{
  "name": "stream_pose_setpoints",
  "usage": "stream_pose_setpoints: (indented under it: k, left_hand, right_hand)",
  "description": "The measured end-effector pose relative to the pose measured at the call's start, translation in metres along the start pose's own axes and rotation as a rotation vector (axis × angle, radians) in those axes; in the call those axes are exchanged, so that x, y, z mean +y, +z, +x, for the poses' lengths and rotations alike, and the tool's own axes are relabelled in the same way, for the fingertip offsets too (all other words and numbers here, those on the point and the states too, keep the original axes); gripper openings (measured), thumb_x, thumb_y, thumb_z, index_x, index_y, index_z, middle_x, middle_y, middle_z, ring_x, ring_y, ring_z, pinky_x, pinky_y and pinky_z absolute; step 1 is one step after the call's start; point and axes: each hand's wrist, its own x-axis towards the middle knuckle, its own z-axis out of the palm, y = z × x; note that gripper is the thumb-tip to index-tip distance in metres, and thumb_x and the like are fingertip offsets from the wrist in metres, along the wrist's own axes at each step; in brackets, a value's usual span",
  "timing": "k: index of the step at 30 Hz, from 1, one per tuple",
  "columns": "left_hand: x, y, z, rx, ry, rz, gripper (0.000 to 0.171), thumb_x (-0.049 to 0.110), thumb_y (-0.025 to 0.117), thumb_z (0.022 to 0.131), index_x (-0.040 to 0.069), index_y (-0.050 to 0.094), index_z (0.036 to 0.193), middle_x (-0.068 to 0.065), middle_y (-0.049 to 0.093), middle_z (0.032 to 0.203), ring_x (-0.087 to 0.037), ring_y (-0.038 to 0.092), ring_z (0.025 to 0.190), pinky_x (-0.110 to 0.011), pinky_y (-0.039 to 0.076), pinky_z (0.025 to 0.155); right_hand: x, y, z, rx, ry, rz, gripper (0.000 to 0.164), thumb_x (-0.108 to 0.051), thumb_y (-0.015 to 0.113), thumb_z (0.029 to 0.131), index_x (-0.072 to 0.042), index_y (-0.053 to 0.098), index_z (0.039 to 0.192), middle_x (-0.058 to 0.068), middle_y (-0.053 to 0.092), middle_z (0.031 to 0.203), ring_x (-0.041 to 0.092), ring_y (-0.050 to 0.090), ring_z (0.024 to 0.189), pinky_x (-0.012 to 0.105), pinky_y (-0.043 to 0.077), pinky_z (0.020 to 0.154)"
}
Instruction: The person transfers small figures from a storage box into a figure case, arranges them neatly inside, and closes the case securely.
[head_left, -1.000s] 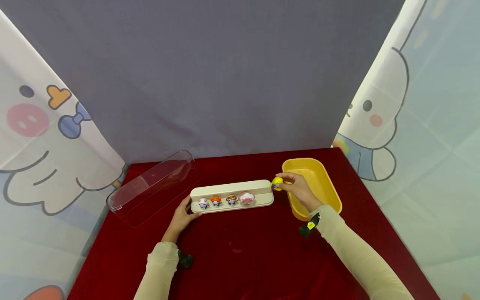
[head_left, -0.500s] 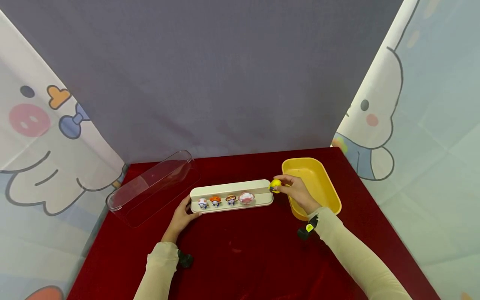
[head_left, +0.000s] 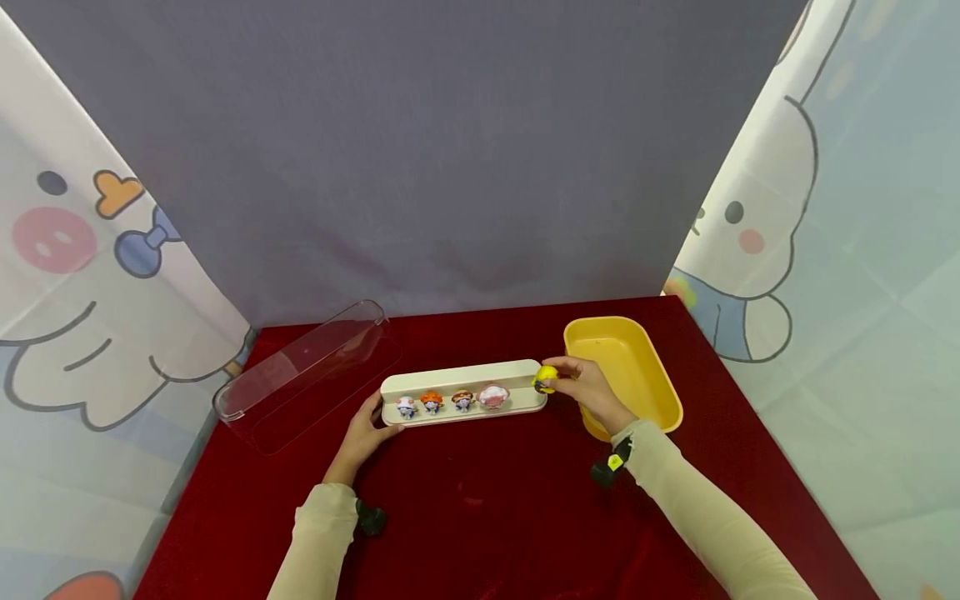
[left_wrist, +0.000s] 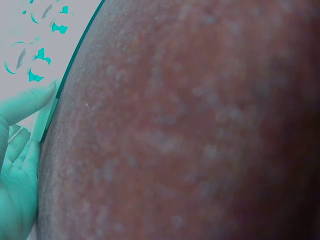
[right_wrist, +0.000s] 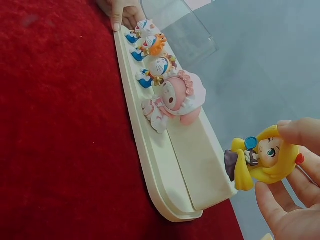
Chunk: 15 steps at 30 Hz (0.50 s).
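Observation:
A cream two-step display base [head_left: 450, 379] lies on the red cloth, bearing three small blue-and-white figurines [head_left: 432, 403] and a larger pink-and-white one [head_left: 493, 397]. My left hand [head_left: 360, 440] grips its left end, thumb along the front edge and fingers at the side. Between the thumb and fingers of my right hand [head_left: 592, 390] is a yellow-haired girl figurine [right_wrist: 267, 155], pinched by its head and hair. It hangs over the base's right end in the head view. The right wrist view shows it tilted sideways, its face and blue round piece visible.
A clear plastic cover [head_left: 300, 375] lies at a slant behind and left of the base. To the right stands a yellow tray [head_left: 660, 367], partly behind my right forearm. The red-clothed table [head_left: 465, 517] meets a grey backdrop [head_left: 465, 167] at its far edge.
My right hand has moved slightly left and down with the yellow-haired figurine, bringing it over the base's right end. My left hand and the base have stayed in place.

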Motion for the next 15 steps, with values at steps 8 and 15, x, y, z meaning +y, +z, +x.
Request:
stream_pose_setpoints:
  k: [8,15]
  left_hand:
    - [0.001,0.000,0.000,0.002,0.001,0.002,0.088,-0.001,0.075,0.076,-0.001,0.023,0.148,-0.025,0.024,0.150,-0.042,0.033,0.133,-0.049,0.035,0.105]
    - [-0.001,0.000,-0.001,-0.002,-0.010,-0.004,0.089,0.000,0.076,0.076,-0.001,0.023,0.148,-0.024,0.023,0.150,-0.041,0.032,0.134,-0.050,0.035,0.105]
  right_hand:
    - [0.000,0.006,-0.001,-0.016,0.021,-0.019,0.041,0.000,0.067,0.083,0.010,0.057,0.121,0.023,0.060,0.119,0.015,0.060,0.095,0.018,0.052,0.079]
    - [0.002,0.012,-0.003,-0.017,0.073,-0.063,0.042,-0.009,0.072,0.081,0.004,0.060,0.120,0.013,0.065,0.114,0.018,0.058,0.098,0.021,0.049,0.081]
